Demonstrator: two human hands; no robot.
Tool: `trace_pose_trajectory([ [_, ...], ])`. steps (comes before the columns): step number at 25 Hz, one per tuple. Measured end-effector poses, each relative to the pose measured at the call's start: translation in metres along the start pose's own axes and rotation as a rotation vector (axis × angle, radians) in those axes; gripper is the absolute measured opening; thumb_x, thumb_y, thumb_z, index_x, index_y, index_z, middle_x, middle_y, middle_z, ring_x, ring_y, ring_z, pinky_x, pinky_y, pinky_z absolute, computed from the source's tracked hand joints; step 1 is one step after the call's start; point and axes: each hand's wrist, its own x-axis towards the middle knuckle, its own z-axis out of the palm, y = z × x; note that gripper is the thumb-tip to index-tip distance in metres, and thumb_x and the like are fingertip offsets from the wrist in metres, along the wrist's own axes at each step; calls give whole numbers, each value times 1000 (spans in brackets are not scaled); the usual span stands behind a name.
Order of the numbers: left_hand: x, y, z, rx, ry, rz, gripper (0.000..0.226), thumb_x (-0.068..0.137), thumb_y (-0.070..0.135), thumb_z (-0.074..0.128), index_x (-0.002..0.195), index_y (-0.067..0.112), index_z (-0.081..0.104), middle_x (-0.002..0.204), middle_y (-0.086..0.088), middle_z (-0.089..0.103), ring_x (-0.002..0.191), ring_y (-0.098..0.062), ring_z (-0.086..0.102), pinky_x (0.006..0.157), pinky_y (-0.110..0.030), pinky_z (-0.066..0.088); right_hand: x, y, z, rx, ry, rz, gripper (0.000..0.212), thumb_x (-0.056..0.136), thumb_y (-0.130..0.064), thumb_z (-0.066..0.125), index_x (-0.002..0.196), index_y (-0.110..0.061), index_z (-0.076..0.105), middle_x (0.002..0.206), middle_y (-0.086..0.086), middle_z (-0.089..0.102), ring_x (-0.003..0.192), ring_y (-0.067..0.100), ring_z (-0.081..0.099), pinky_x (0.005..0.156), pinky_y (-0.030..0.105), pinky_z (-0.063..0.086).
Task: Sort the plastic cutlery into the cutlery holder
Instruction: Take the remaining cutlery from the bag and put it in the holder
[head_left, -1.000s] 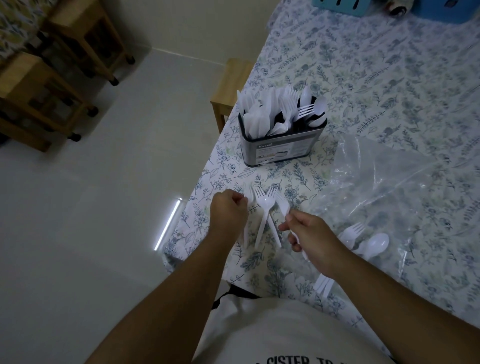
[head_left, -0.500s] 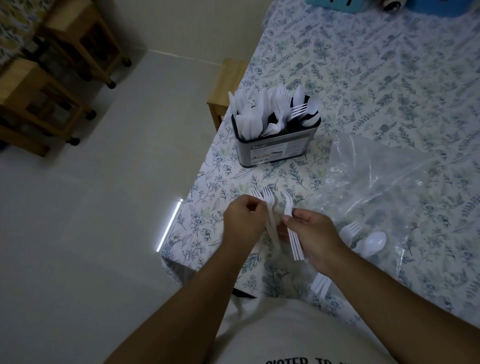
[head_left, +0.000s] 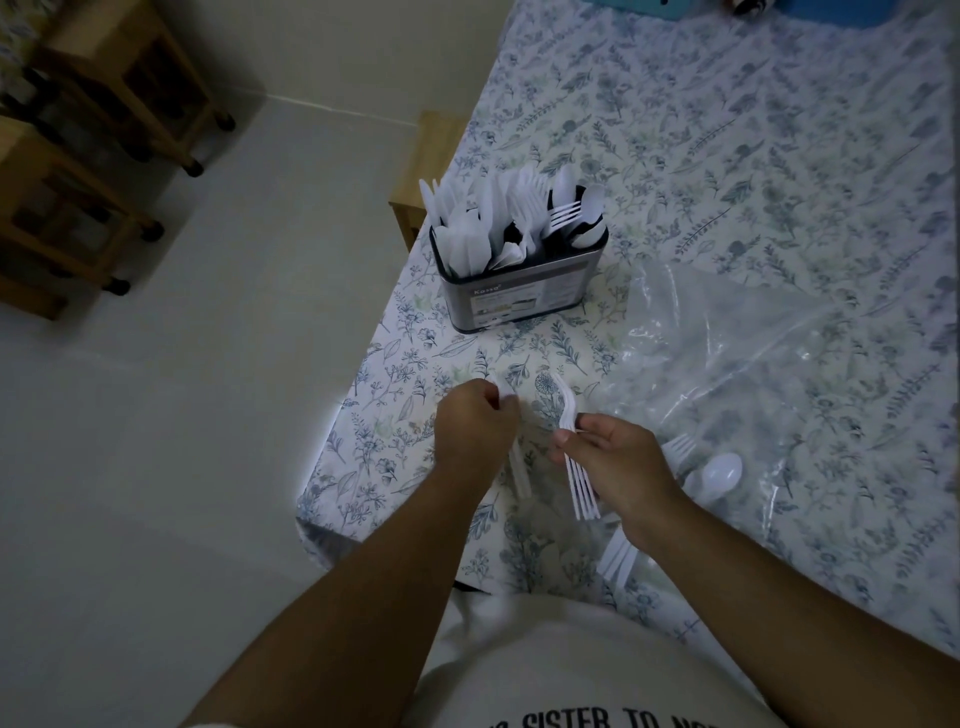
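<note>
A grey metal cutlery holder (head_left: 511, 296) stands near the table's left edge, packed with white plastic knives, forks and spoons. In front of it my left hand (head_left: 475, 431) grips a white plastic fork (head_left: 519, 475) whose handle sticks out below the fist. My right hand (head_left: 621, 467) pinches a small bundle of white forks (head_left: 582, 491), heads up and handles down. A loose white spoon (head_left: 719, 475) and a fork (head_left: 680, 448) lie just right of my right hand, and more white handles (head_left: 618, 558) show under my right wrist.
A crumpled clear plastic bag (head_left: 753, 353) lies on the floral tablecloth (head_left: 727, 156) to the right of the holder. A wooden stool (head_left: 431, 171) stands beside the table's left edge. Wooden furniture (head_left: 93, 171) sits on the floor at far left. Blue containers (head_left: 639, 5) line the far edge.
The forks that lay on the cloth between my hands are now off it. My left hand has taken one and my right hand has gathered several into a bundle.
</note>
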Motion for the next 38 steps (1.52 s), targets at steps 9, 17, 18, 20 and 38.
trace_pose_trajectory([
  [9,-38,29,-6,-192,-149,214,9,87,26,77,89,18,82,70,3,75,67,-15,72,70,-35,61,-7,-7,-8,-83,-38,-135,15,90,-16,74,103,-25,73,86,-7,79,74,0,75,65,14,57],
  [17,-55,60,13,59,-181,442,24,99,26,62,84,15,78,65,10,59,61,4,55,56,-10,35,-24,-1,-42,127,-43,-121,22,88,-20,78,108,-25,71,93,-2,81,91,18,77,87,47,62],
  [18,-58,62,17,51,-190,453,24,99,25,62,83,15,78,64,11,59,61,4,56,57,-9,36,-25,-1,-48,141,-35,-115,28,87,-20,78,114,-21,71,94,0,81,92,21,77,88,50,61],
  [20,-63,65,28,31,-217,474,24,97,24,64,80,14,77,62,9,61,62,0,60,60,-13,44,-29,3,-63,138,-32,-115,26,89,-15,77,114,-18,73,94,4,82,91,24,78,88,49,61],
  [38,-96,42,91,194,-283,338,17,88,17,73,102,17,63,91,1,71,77,-10,68,68,-28,60,-36,74,-147,206,198,45,14,86,-3,77,96,-11,79,88,9,81,85,24,78,90,46,60],
])
